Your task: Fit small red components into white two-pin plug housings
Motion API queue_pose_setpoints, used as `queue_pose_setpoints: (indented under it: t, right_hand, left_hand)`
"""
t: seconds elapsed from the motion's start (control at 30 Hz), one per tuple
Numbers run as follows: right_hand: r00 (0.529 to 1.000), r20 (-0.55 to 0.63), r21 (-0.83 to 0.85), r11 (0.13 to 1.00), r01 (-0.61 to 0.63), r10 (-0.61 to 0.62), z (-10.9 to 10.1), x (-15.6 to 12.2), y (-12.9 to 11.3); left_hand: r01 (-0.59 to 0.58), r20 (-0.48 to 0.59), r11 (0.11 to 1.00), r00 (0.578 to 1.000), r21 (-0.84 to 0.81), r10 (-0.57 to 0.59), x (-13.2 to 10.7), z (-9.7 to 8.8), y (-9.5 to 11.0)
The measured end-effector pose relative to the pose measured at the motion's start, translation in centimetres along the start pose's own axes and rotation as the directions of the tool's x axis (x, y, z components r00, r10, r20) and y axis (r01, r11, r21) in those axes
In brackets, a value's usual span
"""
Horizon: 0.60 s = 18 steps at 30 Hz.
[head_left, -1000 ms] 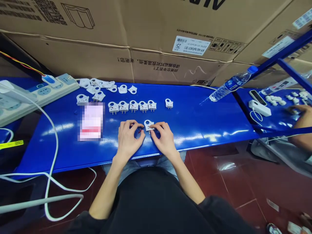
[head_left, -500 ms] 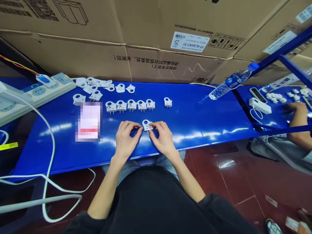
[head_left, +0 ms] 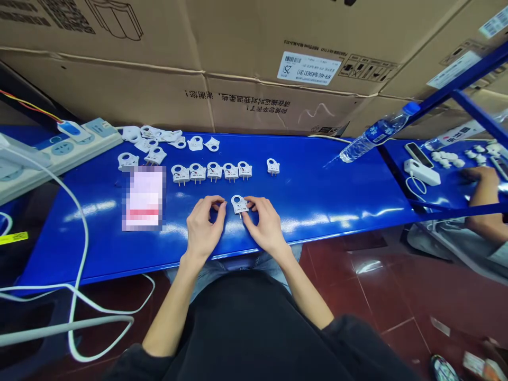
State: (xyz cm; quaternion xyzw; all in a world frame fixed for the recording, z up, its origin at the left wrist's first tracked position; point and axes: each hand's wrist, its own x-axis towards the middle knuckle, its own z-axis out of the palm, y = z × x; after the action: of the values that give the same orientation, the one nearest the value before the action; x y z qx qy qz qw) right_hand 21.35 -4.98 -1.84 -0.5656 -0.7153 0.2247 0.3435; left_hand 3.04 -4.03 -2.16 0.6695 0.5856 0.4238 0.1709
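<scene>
My right hand (head_left: 265,225) pinches a small white plug (head_left: 239,203) by its right side and holds it just above the blue table (head_left: 317,196), prongs pointing toward me. My left hand (head_left: 203,227) sits just left of the plug, thumb and forefinger pinched together a little apart from it; what they hold, if anything, is too small to make out. Beyond my hands lies a row of several white plugs (head_left: 214,171), with a single plug (head_left: 273,166) off to the right.
A loose pile of white plug shells (head_left: 154,140) lies at the back left beside a power strip (head_left: 59,151). A blurred card (head_left: 143,198) lies left of my hands. Cardboard boxes (head_left: 238,69) wall the back. A water bottle (head_left: 375,135) lies at right; another person's hand (head_left: 482,182) works there.
My left fingertips have drawn slightly away from the plug, which they touched before. My right hand keeps hold of the plug in nearly the same spot.
</scene>
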Motion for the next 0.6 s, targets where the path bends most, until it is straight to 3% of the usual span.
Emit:
queue_pose_setpoints:
  t: [0.6]
  right_hand:
    - [1.000,0.013,-0.007,1.000,-0.002,0.002,0.03,0.02,0.14]
  left_hand:
    - [-0.002,-0.047,1.000,0.999,-0.025,0.000,0.16,-0.13,0.20]
